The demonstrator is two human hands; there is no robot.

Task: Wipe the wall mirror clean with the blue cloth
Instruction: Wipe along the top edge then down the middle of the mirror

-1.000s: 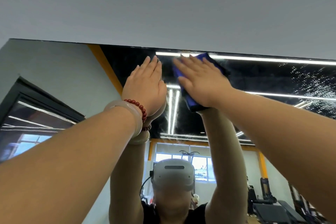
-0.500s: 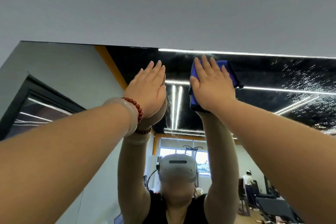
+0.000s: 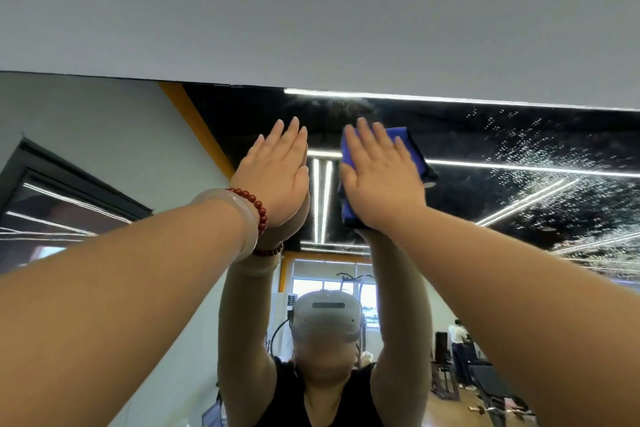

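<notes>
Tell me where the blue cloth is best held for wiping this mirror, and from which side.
Over its middle, from the room side, with a flat palm. The cloth lies flat against the mirror, so only its front face can be reached; the right hand presses there with straight fingers. Hooking the thumb round the cloth's near edge would probably steady it further.

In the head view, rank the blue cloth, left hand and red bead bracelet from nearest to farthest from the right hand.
1. Blue cloth, pressed under the right hand.
2. Left hand, just left of it.
3. Red bead bracelet, on the left wrist.
</notes>
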